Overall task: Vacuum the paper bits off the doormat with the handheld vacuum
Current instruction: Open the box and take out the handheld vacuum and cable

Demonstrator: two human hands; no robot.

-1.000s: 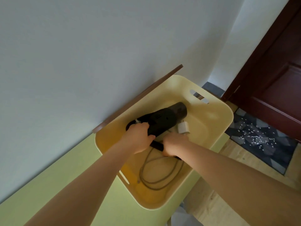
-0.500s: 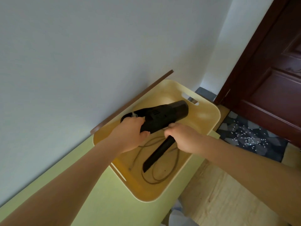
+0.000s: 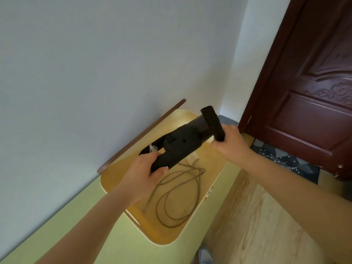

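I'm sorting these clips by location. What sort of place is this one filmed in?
Likely a home entryway: a carved dark wooden door, a patterned doormat on wood-look flooring, and a yellow storage bin on a green cabinet top.

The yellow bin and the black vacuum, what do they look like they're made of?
The yellow bin looks like molded plastic with a smooth, semi-gloss finish: rounded corners, thin walls and a soft sheen inside. The vacuum, held by the left hand, looks like matte black plastic, with molded vent slots and no shine. The nozzle in the right hand seems the same matte plastic, though rubber is possible.
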